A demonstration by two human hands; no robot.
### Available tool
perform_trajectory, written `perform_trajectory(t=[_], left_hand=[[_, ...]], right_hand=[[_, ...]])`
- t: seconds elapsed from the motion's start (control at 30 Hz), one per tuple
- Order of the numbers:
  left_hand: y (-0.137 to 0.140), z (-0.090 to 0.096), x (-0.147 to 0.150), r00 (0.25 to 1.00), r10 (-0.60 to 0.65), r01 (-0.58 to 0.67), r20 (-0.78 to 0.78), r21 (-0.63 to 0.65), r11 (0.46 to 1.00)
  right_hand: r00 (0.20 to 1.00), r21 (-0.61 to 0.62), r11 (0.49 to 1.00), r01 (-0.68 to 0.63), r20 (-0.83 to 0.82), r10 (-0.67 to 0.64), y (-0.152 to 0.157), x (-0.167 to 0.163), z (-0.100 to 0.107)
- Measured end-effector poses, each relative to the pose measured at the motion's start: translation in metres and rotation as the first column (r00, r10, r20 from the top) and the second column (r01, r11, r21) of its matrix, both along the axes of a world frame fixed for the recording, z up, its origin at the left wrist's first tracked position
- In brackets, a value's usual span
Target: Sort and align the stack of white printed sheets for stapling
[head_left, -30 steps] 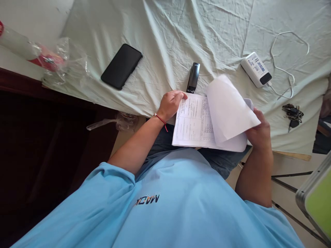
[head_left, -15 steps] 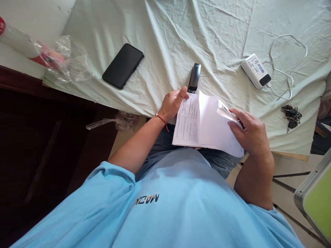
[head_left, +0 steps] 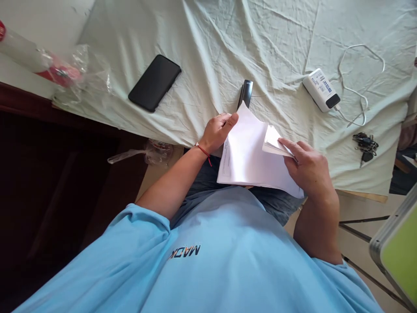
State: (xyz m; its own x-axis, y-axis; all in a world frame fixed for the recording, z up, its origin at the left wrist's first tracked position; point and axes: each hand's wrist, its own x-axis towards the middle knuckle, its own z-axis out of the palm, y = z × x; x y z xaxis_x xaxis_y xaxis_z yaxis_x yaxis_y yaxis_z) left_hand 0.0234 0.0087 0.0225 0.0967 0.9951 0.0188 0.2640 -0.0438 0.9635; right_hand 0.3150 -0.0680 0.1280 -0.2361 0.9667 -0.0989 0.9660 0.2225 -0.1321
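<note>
The papers [head_left: 249, 158] are between our hands, at the near edge of the cloth-covered worktop [head_left: 211, 39]. Our left hand [head_left: 216, 132] has its fingers closed on their left edge, the thumb beside the top sheet; our right hand [head_left: 309, 171] pinches a curled bunch of page ends [head_left: 273, 141] between narrowed fingers. Just beyond our left fingers we see a black stapler [head_left: 247, 92], partly covered by the papers, and farther left a phone [head_left: 155, 82]. Beyond our right fingers sits a white power bank [head_left: 319, 88]; keys [head_left: 365, 144] lie to their right.

Phone [head_left: 154, 82], keys [head_left: 365, 144] on pale tablecloth [head_left: 276, 39]
</note>
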Motion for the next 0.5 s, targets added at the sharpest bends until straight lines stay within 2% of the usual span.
perform_trajectory(t=[0.13,0.23,0.37,0.5], left_hand=[[0.0,-0.002,0.0,1.0,0.011,-0.011,-0.002,-0.011,1.0],[0.002,-0.007,0.001,0.998,0.045,-0.046,-0.044,-0.021,0.999],[0.005,-0.015,0.001,0.992,0.096,-0.097,-0.076,-0.001,0.995],[0.005,-0.015,-0.003,0.997,0.051,-0.05,-0.05,0.024,0.998]], right_hand=[[0.987,-0.076,0.996,-0.052,0.151,0.063,0.004,-0.018,0.009],[0.984,-0.069,0.993,-0.098,0.142,0.107,0.007,-0.022,0.01],[0.994,0.022,0.994,-0.104,-0.012,0.105,0.008,-0.009,-0.001],[0.973,0.102,0.995,-0.002,-0.228,0.025,0.005,0.019,-0.014]])
